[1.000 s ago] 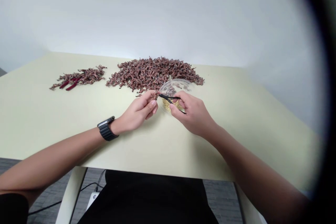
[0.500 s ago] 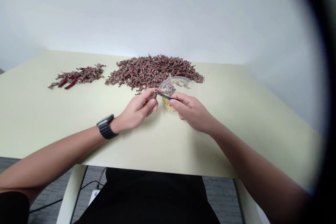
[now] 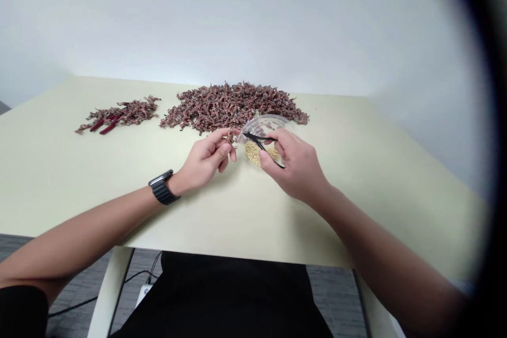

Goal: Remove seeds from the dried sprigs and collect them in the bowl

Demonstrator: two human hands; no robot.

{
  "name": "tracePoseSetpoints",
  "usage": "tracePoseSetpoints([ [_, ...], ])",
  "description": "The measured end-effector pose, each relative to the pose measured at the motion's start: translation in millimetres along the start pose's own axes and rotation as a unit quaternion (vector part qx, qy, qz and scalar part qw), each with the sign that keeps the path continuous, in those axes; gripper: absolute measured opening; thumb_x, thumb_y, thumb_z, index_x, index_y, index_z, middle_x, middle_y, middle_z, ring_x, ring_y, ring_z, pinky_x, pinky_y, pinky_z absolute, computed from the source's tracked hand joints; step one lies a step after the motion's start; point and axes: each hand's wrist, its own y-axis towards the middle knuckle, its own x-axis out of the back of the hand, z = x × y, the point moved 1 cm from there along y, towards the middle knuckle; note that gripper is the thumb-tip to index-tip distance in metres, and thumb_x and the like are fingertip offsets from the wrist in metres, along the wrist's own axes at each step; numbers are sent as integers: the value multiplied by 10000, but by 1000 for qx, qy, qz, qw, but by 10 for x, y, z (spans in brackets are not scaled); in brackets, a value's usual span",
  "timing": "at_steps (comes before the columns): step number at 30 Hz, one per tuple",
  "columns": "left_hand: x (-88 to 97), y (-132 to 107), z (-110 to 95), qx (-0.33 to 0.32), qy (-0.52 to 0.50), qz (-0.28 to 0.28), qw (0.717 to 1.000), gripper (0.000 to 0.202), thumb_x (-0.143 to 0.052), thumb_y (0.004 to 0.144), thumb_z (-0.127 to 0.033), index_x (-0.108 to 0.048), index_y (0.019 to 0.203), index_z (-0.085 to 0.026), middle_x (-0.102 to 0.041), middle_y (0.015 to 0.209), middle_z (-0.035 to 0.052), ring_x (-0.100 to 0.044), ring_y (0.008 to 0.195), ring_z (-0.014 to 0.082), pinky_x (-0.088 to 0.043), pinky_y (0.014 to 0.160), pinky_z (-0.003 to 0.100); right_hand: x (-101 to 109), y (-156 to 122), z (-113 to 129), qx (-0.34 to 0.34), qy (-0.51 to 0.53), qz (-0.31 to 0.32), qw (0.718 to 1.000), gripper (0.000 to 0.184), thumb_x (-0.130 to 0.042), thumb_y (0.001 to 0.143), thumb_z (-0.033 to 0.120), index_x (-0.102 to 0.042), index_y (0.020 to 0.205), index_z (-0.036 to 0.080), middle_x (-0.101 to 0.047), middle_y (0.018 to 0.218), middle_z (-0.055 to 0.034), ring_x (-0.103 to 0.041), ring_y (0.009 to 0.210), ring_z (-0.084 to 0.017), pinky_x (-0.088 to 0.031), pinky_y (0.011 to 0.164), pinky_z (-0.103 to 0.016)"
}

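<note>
Between thumb and fingers, my left hand [image 3: 209, 156] pinches a small brown knotted cord piece [image 3: 230, 138]; its exact kind is too small to tell. My right hand [image 3: 295, 161] grips black-handled pliers [image 3: 259, 140], whose handles are spread and whose tip points left towards the cord piece, a little apart from it. Under the pliers stands a round clear plastic tub [image 3: 273, 118] with tiny gold beads [image 3: 255, 154] in it. Part of the tub is hidden behind my right hand.
A large heap of similar brown pieces [image 3: 233, 103] lies behind the tub. To the left, a smaller heap [image 3: 137, 110] has red-handled pliers [image 3: 109, 124] lying in it. Below the table's front edge are a cable and a white power strip [image 3: 143, 293].
The black pliers have spread open and drawn back slightly from the cord piece. My right hand has opened its grip wider around the handles. My left hand has shifted slightly left.
</note>
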Motion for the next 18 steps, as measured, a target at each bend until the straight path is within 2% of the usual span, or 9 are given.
tracePoseSetpoints([
  [2, -10, 0, -2, 14, -26, 8, 1000, 426, -531, 1059, -410, -544, 1418, -181, -636, 822, 19, -521, 528, 74, -424, 521, 221, -8, -6, -25, 78, -66, -21, 995, 242, -596, 956, 347, -598, 1150, 203, -634, 973, -77, -592, 874, -230, -467, 796, -369],
  [4, -18, -3, -9, 22, -37, 14, 999, 427, -542, 1054, -414, -556, 1413, -183, -631, 806, 14, -512, 515, 71, -410, 506, 219, -24, -8, -56, 110, -100, -17, 989, 266, -586, 970, 356, -595, 1185, 199, -647, 1034, -104, -613, 942, -254, -484, 822, -376],
  [8, -32, -13, -32, 25, -44, 17, 999, 440, -556, 1046, -427, -564, 1415, -187, -616, 784, 5, -498, 503, 70, -393, 489, 215, -50, -9, -99, 117, -137, -4, 984, 277, -562, 992, 378, -595, 1203, 201, -634, 1011, -112, -608, 906, -259, -496, 793, -378],
  [18, -47, -24, -79, 23, -40, 34, 998, 440, -528, 1063, -397, -556, 1440, -171, -584, 764, -2, -471, 506, 61, -365, 482, 208, -47, -13, -105, 135, -130, -4, 982, 290, -560, 1013, 355, -607, 1247, 190, -656, 1035, -112, -629, 893, -240, -511, 782, -360],
])
